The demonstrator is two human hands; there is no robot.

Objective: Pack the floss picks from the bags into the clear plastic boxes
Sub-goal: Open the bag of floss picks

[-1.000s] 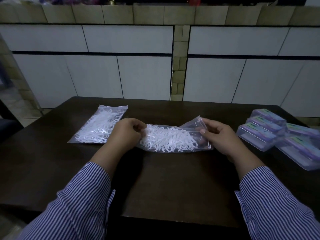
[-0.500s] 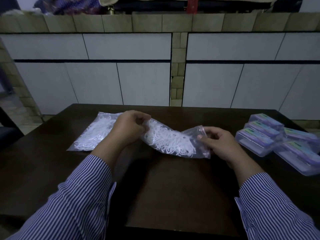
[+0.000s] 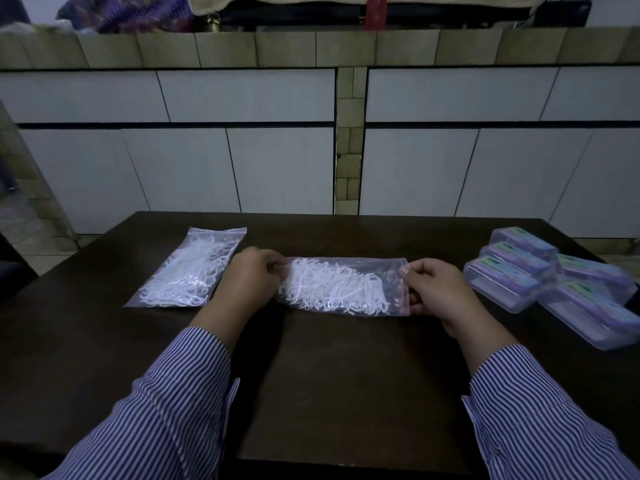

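Bag [image 3: 341, 285], tilted earlier, now level, long axis left–right, zip end right; left hand [image 3: 247, 280] and right hand [image 3: 438, 294] pinch its ends.

A dark wooden table [image 3: 329, 393] fills the lower part of the view. Behind it stands a low wall of large white tiles [image 3: 277, 168], divided in the middle by a narrow column of small beige tiles [image 3: 349, 147]. A ledge of beige tiles [image 3: 284, 48] runs along the top of the wall. On this ledge lies a purple patterned cloth [image 3: 131, 15] at the left, a beige towel [image 3: 277, 3] beside it, and something red [image 3: 375, 12] hangs further right.
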